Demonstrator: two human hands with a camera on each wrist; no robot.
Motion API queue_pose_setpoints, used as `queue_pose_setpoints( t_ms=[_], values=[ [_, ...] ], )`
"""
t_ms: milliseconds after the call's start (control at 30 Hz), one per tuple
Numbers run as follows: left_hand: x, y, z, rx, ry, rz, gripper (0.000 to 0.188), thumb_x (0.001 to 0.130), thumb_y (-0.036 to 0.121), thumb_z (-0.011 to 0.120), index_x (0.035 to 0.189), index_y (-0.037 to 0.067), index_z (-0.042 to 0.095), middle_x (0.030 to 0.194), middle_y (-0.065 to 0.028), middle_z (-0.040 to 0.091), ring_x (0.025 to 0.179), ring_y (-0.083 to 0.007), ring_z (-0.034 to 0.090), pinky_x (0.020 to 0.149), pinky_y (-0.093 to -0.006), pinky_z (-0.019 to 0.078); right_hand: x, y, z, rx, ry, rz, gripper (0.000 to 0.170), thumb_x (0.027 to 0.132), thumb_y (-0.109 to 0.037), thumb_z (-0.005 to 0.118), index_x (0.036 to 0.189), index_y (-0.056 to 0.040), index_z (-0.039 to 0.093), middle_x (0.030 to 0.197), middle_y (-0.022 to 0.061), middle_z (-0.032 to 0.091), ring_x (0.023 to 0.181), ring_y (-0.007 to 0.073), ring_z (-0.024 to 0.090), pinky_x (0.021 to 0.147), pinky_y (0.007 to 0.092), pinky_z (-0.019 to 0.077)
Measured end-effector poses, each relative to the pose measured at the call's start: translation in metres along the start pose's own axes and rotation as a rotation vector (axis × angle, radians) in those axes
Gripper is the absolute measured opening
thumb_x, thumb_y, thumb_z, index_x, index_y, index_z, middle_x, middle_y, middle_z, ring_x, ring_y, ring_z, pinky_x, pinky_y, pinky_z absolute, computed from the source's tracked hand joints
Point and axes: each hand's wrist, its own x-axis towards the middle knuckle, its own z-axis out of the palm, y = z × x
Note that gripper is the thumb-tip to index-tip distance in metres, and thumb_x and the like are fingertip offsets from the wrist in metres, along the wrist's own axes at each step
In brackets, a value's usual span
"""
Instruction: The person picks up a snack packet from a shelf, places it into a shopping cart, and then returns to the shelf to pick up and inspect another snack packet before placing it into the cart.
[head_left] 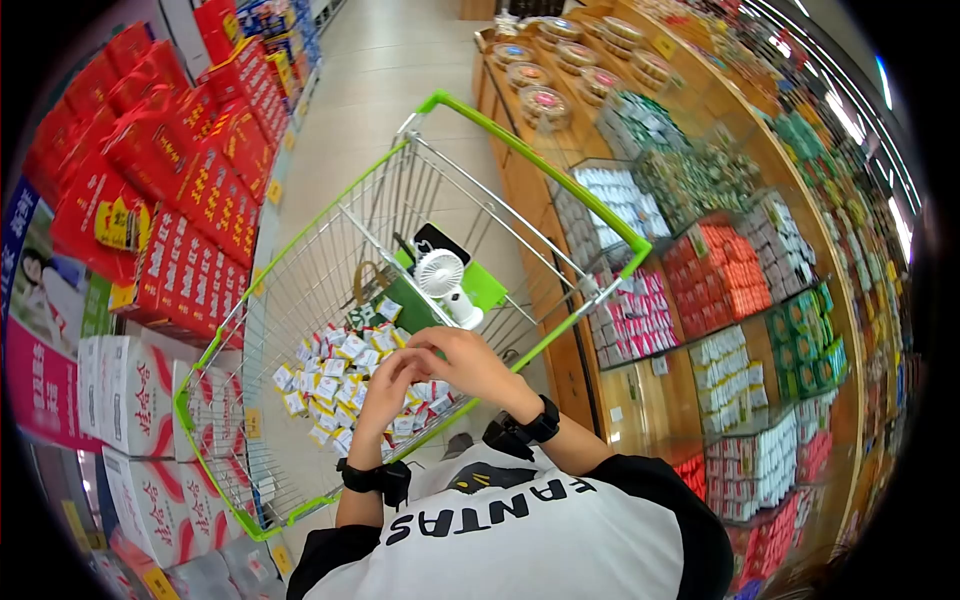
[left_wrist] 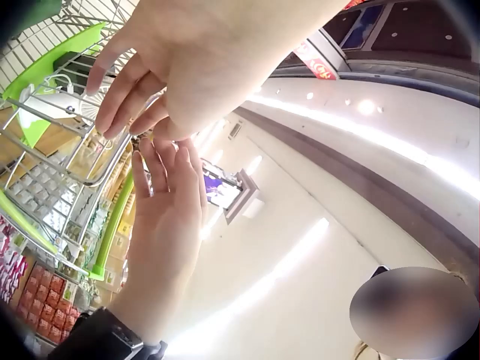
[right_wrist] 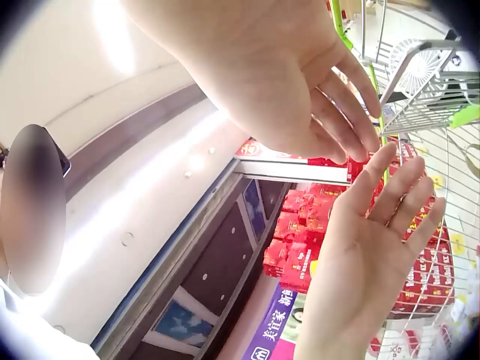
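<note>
Both bare hands are held close together over a shopping cart (head_left: 292, 262) with a green rim. My left hand (head_left: 384, 394) holds nothing, its fingers slightly bent. Opposite it, my right hand (head_left: 474, 366) is also without an object, its fingers relaxed and overlapping the left fingertips in the head view. From the left wrist, the palm of the right hand (left_wrist: 169, 214) shows with fingers extended. The right wrist view shows the left hand (right_wrist: 367, 262) with fingers spread. Below them lies a heap of small white-and-yellow wrapped packets (head_left: 330, 385).
In the cart are a white handheld fan (head_left: 440, 274), a black phone (head_left: 442, 243) and a dark green bag (head_left: 412, 304). Red gift boxes (head_left: 190, 250) and white cartons (head_left: 135, 400) line the left. Wooden shelving with packaged sweets (head_left: 715, 275) borders the right; aisle floor (head_left: 375, 50) runs ahead.
</note>
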Motion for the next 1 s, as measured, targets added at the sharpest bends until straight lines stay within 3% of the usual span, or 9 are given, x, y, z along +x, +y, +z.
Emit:
queue_pose_setpoints(
  t_ms=[100,200,467,1000],
  values=[
    [0.008,0.002,0.003,0.027,0.013,0.043,0.018,0.086,0.006,0.043,0.1,-0.002,0.052,0.085,-0.0077,0.057,0.076,-0.0143,0.056,0.07,-0.0254,0.0458,-0.009,-0.002,-0.01,-0.006,0.047,0.009,0.016,0.079,-0.01,0.051,0.091,-0.0021,0.057,0.083,0.0127,0.06,0.074,0.0279,0.058,0.065,0.0333,0.0457],
    [0.009,0.024,0.013,0.027,0.164,0.172,0.016,0.085,0.008,0.044,0.096,0.001,0.053,0.075,-0.0064,0.057,0.07,-0.0125,0.054,0.066,-0.0246,0.0443,-0.014,0.001,-0.02,-0.051,0.135,-0.03,0.015,0.078,-0.009,0.052,0.09,-0.0027,0.058,0.081,0.0124,0.06,0.073,0.0275,0.058,0.064,0.0337,0.0458],
    [0.019,0.036,0.049,0.06,0.251,0.358,0.012,0.085,0.007,0.044,0.093,0.002,0.051,0.072,-0.0043,0.053,0.066,-0.0105,0.05,0.061,-0.0233,0.0415,-0.046,0.007,-0.061,-0.105,0.205,0.007,0.017,0.076,-0.009,0.054,0.091,-0.005,0.059,0.081,0.0119,0.061,0.074,0.0262,0.059,0.065,0.0339,0.0464],
    [0.032,0.019,0.189,0.127,0.015,0.295,0.013,0.085,0.008,0.044,0.094,0.001,0.051,0.073,-0.005,0.054,0.067,-0.0109,0.051,0.063,-0.0225,0.0417,-0.165,0.049,-0.154,-0.131,0.474,0.085,0.016,0.076,-0.007,0.053,0.091,-0.0025,0.058,0.081,0.0142,0.06,0.073,0.0282,0.058,0.065,0.0348,0.0453]
  ],
)
